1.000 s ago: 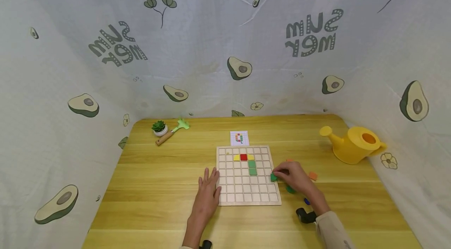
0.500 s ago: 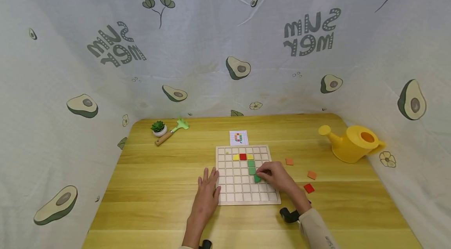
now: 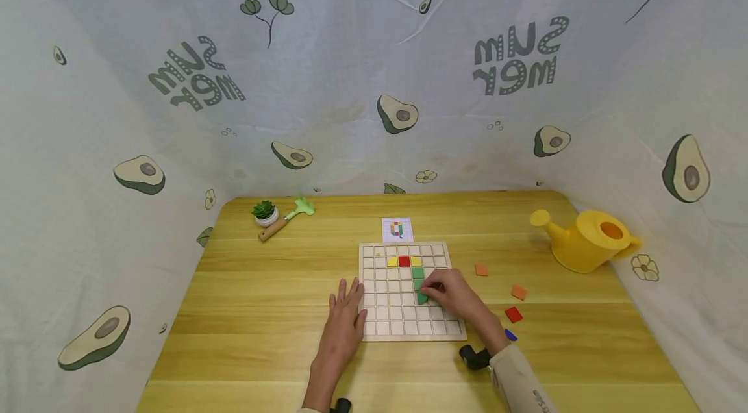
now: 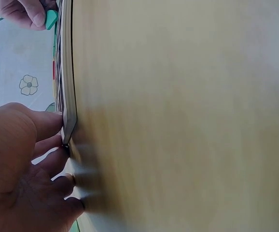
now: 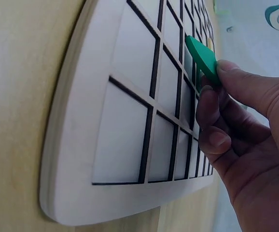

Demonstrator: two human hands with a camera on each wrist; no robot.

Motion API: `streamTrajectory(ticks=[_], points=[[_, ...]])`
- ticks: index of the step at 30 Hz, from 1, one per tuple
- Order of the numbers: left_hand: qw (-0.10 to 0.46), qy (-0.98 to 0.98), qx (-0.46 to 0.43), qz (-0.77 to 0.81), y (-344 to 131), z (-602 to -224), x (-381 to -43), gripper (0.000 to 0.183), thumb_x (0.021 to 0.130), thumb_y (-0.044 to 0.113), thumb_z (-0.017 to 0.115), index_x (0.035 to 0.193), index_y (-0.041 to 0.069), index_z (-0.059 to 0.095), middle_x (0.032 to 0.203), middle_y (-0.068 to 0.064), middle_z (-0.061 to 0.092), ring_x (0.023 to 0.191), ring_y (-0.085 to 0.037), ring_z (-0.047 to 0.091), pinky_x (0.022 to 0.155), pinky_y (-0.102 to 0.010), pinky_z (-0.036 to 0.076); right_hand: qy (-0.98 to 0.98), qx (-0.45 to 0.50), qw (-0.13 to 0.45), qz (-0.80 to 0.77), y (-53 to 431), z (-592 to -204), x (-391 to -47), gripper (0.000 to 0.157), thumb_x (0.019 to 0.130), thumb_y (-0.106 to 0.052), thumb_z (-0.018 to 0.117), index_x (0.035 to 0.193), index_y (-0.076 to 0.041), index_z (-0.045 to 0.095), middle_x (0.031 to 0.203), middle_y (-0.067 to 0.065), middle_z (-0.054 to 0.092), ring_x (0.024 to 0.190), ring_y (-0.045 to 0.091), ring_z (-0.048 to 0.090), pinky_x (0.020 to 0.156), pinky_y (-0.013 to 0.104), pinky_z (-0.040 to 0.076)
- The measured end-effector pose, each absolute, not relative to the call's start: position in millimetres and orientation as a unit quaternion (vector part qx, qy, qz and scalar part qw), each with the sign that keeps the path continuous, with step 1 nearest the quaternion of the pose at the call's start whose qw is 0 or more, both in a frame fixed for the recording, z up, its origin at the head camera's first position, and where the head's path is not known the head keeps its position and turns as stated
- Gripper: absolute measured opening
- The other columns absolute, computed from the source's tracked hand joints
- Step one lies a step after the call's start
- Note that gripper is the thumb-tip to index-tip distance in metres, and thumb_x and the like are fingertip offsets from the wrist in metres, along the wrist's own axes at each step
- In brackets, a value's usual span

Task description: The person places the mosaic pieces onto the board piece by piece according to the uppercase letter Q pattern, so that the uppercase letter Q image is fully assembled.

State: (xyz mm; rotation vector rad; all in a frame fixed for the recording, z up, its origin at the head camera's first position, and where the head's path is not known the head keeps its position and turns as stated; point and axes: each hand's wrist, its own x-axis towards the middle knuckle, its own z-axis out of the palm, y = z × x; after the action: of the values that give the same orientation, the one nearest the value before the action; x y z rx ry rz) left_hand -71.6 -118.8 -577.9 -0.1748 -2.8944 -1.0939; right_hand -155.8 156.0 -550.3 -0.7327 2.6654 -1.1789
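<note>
A wooden grid board [image 3: 390,330] lies on the table, with a red square tile [image 3: 404,261], a yellow tile on either side of it and two green square tiles [image 3: 417,273] in its cells. My right hand [image 3: 454,296] pinches a green tile [image 5: 203,59] with one rounded side between thumb and fingertips. That tile is tilted over the cell just below the green squares. My left hand [image 3: 343,322] rests at the board's left edge with fingers extended, its thumb [image 4: 48,124] against the board's side in the left wrist view.
A pattern card [image 3: 397,229] lies behind the board. To the right are orange tiles [image 3: 519,292], a red tile [image 3: 513,314] and a blue piece [image 3: 511,335]. A yellow watering can [image 3: 590,241] stands farther right; a potted plant [image 3: 265,212] and a small garden rake [image 3: 286,219] lie back left.
My right hand has carried the green tile leftward from the board's right edge to the cell below the green squares. The left hand stays in place.
</note>
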Motion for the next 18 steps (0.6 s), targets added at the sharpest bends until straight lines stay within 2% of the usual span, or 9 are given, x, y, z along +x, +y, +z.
streamTrajectory(ticks=[18], points=[[0.02, -0.936, -0.054, -0.346, -119.0, -578.6, -72.0, 0.054, 0.103, 0.002, 0.069, 0.155, -0.003, 0.054, 0.167, -0.018, 0.046, 0.162, -0.042, 0.027, 0.131, -0.065, 0.02, 0.894, -0.247, 0.058, -0.369, 151.8, -552.9, -158.5, 0.007, 0.096, -0.004, 0.08, 0.09, -0.008, 0.082, 0.083, -0.007, 0.07, 0.074, 0.0, 0.055, 0.066, 0.021, 0.053]])
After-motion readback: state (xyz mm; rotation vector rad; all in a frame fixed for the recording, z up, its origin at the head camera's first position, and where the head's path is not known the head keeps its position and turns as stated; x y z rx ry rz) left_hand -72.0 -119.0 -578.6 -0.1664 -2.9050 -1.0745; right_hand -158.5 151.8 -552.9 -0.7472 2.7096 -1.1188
